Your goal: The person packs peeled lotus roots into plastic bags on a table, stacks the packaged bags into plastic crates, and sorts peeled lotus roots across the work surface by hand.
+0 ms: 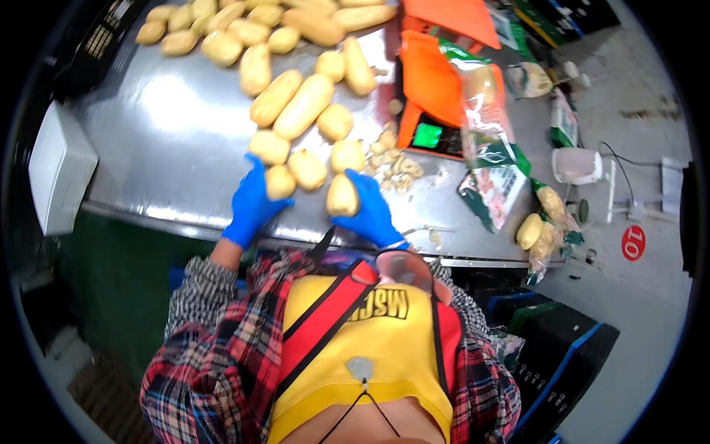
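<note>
Both my hands wear blue gloves over the metal table's near edge. My left hand [257, 201] curls around the left side of a small peeled root piece [279, 182]. My right hand [372, 211] holds another peeled piece [342, 196] between thumb and fingers. Between them lies a third piece [308, 169], touched by neither hand. Longer pale pieces [304, 106] and several more spread away toward the back of the metal table [170, 163].
Beyond my right hand are trimmings [399, 169], an orange scale [433, 81] with a green display, and printed plastic bags [495, 189]. A white box [61, 170] stands at the left edge. Bagged pieces [543, 240] hang at the right corner.
</note>
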`<state>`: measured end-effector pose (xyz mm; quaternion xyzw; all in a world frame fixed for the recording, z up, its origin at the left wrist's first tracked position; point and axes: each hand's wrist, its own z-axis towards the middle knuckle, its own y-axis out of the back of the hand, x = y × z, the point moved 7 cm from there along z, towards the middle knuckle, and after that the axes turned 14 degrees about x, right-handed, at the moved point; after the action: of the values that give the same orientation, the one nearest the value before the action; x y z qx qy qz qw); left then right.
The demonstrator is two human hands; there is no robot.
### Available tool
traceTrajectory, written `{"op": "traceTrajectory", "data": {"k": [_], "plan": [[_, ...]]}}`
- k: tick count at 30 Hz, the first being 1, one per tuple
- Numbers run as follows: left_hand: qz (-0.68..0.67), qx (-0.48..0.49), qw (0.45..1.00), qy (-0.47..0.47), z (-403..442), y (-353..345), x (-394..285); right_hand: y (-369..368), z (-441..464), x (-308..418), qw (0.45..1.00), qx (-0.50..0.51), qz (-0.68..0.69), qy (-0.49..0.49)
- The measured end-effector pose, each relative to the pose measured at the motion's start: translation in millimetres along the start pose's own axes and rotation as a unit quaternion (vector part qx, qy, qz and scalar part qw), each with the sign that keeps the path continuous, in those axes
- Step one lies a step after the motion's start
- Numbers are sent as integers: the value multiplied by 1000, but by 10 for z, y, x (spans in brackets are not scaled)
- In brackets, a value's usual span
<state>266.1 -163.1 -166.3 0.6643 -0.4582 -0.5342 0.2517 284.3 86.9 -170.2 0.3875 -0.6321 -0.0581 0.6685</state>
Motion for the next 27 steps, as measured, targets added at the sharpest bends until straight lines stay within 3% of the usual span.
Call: {"op": "traceTrajectory", "data": {"k": [3, 6, 7, 9, 14, 17, 21, 23, 25, 27], "plan": [[-7, -3, 1000, -23, 29, -39, -27, 586, -34, 103, 994, -104, -18, 37], [9, 21, 999, 43, -24, 56, -187, 1433, 179, 249, 971, -232, -26, 49], [14, 18, 999, 40, -30, 32, -205, 1680, 271, 198, 965, -258, -48, -16], [27, 10, 999, 37, -41, 21, -218, 2072, 499, 72, 946, -304, -95, -58], [25, 9, 999, 45, -64, -3, -254, 2379, 858, -241, 948, -243, -100, -179], [15, -13, 999, 26, -75, -2, -257, 2308, 906, -320, 941, -254, -135, -178], [7, -22, 999, 23, -87, 29, -281, 2560, 732, 101, 946, -199, -206, -152], [7, -36, 999, 9, -101, 33, -271, 2763, 706, 243, 939, -238, -245, -45], [5, -17, 1000, 18, -89, 23, -255, 2941, 711, 371, 932, -239, -272, -7], [1, 0, 1000, 18, -59, 19, -218, 3015, 799, 523, 940, -176, -291, 26]]}}
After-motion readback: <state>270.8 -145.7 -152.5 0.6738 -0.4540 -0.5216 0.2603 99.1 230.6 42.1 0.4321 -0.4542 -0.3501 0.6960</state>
